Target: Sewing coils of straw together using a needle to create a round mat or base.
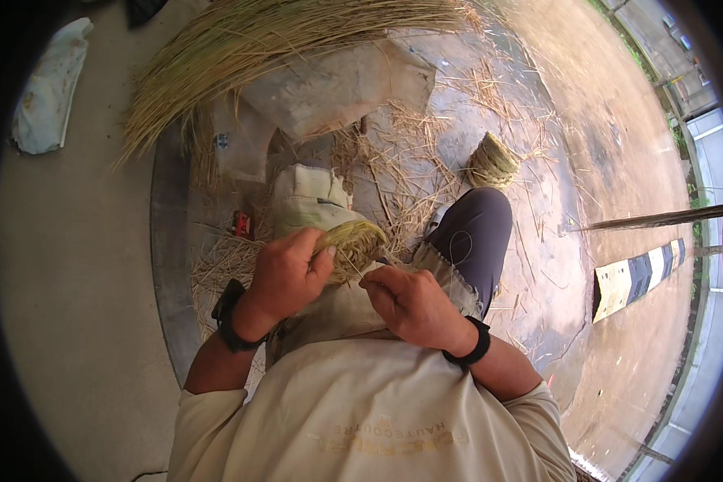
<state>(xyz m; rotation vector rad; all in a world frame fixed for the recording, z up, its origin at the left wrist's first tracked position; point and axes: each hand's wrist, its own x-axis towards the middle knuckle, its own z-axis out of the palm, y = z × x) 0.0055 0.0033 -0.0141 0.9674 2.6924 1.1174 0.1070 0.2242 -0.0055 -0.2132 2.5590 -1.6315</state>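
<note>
Over my lap, my left hand [293, 273] grips a pale green-yellow woven straw piece [355, 245] by its side, thumb pressed on it. My right hand [414, 305], just to its right, has thumb and index finger pinched on a thin needle or strand at the lower edge of the weave; which it is, I cannot tell. A fine looped thread [461, 234] rises over my dark-trousered right knee. A pale padded cloth [305, 193] covers my other leg behind the straw piece. A second straw coil [490, 165] rests on the littered sheet beyond my right knee.
A long straw bundle [297, 40] spans the top over plastic sheeting [333, 84]. A small red object [241, 223] sits among loose straw at left. A white sack [50, 88] lies on concrete at far left. At right are a pole [651, 219] and a striped board [635, 277].
</note>
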